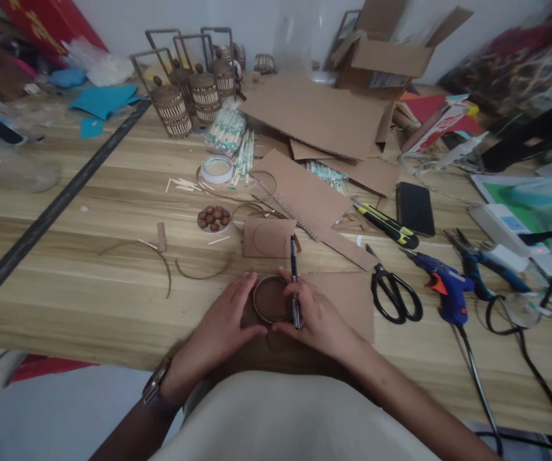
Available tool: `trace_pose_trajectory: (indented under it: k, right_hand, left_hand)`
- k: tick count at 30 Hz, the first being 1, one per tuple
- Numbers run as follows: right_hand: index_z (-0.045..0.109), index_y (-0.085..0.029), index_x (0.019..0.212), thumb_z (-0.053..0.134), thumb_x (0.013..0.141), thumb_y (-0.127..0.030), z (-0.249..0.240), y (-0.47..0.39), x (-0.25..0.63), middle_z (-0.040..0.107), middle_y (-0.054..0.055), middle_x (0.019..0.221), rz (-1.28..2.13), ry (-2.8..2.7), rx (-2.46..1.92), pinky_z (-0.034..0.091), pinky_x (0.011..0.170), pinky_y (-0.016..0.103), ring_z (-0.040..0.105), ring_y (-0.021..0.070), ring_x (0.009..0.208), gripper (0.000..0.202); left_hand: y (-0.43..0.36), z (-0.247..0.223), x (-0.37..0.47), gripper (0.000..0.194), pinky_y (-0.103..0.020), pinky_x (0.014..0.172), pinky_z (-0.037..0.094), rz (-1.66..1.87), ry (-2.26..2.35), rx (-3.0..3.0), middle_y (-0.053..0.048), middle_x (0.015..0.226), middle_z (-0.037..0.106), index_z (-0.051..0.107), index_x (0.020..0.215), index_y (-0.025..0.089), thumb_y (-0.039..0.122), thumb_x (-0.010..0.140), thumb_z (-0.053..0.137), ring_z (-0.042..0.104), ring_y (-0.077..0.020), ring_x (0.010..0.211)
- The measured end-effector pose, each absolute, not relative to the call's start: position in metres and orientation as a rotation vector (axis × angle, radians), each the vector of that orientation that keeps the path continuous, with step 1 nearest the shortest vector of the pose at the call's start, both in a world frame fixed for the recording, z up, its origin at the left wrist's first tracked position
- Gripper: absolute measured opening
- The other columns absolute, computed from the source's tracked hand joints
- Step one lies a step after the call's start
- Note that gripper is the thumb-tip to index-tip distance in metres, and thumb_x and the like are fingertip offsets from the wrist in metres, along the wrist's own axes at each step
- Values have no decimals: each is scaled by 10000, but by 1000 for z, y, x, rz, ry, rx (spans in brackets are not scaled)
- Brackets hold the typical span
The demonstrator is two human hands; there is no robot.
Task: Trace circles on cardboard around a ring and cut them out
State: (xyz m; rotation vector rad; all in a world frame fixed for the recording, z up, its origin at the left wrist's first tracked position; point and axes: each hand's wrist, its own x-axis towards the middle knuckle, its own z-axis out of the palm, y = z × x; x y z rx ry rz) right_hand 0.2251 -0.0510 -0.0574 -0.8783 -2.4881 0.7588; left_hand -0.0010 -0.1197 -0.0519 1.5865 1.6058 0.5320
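A thin round ring (255, 301) lies on a piece of brown cardboard (343, 301) at the table's front edge. My left hand (223, 314) rests at the ring's left side, its thumb and fingers spread apart around it; whether it presses on the ring I cannot tell. On the opposite side, my right hand (314, 314) has a dark pen (294, 259) held between its fingers, the pen pointing away from me. The right fingertips and thumb reach the ring's edge. Just beyond lies a smaller cardboard piece (269, 238) with a circle drawn on it.
Scissors (396, 294), a blue glue gun (449, 288), pliers (478, 262), a utility knife (386, 224) and a phone (415, 208) lie to the right. A dish of brown beads (213, 219) and a tape roll (217, 169) sit ahead. Several lidded baskets (170, 112) stand behind.
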Motion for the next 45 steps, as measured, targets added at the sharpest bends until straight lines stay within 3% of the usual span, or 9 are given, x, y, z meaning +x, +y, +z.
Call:
trace_pose_trajectory:
  k: [7, 15, 19, 23, 29, 34, 39, 45]
  right_hand:
    - [449, -237, 1123, 850, 827, -269, -63, -51, 224, 611, 283, 1450, 706, -2464, -846, 578, 978, 573, 691, 377, 1224, 500]
    - [434, -243, 1185, 904, 785, -390, -70, -50, 227, 577, 289, 1484, 699, -2408, -784, 594, 959, 594, 644, 422, 1291, 634]
    - [438, -261, 1167, 804, 889, -308, -68, -51, 228, 634, 240, 1440, 711, -2332, -789, 571, 1010, 593, 609, 384, 1348, 462]
    - [466, -278, 1131, 609, 962, -145, -69, -52, 230, 709, 170, 1350, 715, -2200, -831, 587, 1002, 541, 675, 315, 1277, 258]
    - [476, -285, 1095, 496, 934, -44, -70, -51, 233, 751, 138, 1256, 692, -2125, -877, 629, 910, 501, 723, 304, 1189, 290]
    - [483, -280, 1112, 515, 929, -55, -67, -51, 235, 757, 134, 1237, 719, -2130, -899, 634, 899, 485, 735, 305, 1157, 292]
    - [489, -281, 1115, 516, 929, -62, -68, -50, 234, 759, 124, 1227, 739, -2139, -902, 635, 883, 461, 744, 295, 1130, 288]
    - [501, -289, 1116, 515, 923, -59, -68, -49, 233, 769, 105, 1202, 732, -2163, -897, 628, 864, 465, 748, 301, 1094, 301]
  left_hand:
    - [-118, -52, 2, 773, -562, 1246, 324, 657, 1593, 1585, -147, 1588, 520, 494, 1518, 234, 274, 805, 787, 434, -358, 1493]
    - [-119, -57, 2, 757, -570, 1223, 369, 688, 1629, 1653, -158, 1567, 542, 473, 1509, 207, 219, 814, 771, 466, -338, 1476]
    - [-124, -54, 1, 729, -565, 1217, 380, 728, 1663, 1640, -151, 1574, 534, 443, 1515, 225, 218, 849, 737, 473, -321, 1473]
    - [-127, -56, 9, 894, -604, 1203, 384, 761, 1711, 1645, -176, 1574, 516, 390, 1541, 238, 291, 773, 845, 445, -374, 1484]
    - [-124, -60, 30, 1169, -672, 1163, 392, 862, 1801, 1678, -205, 1527, 526, 254, 1583, 242, 330, 650, 952, 452, -426, 1453]
    - [-118, -58, 37, 1192, -658, 1154, 407, 776, 1805, 1698, -201, 1506, 550, 257, 1568, 214, 282, 610, 963, 449, -430, 1435]
    - [-118, -60, 39, 1141, -652, 1153, 402, 749, 1802, 1720, -187, 1479, 591, 215, 1585, 200, 210, 674, 901, 476, -404, 1403]
    - [-119, -63, 40, 1207, -635, 1155, 390, 784, 1818, 1683, -148, 1474, 613, 150, 1623, 257, 164, 678, 895, 476, -377, 1404]
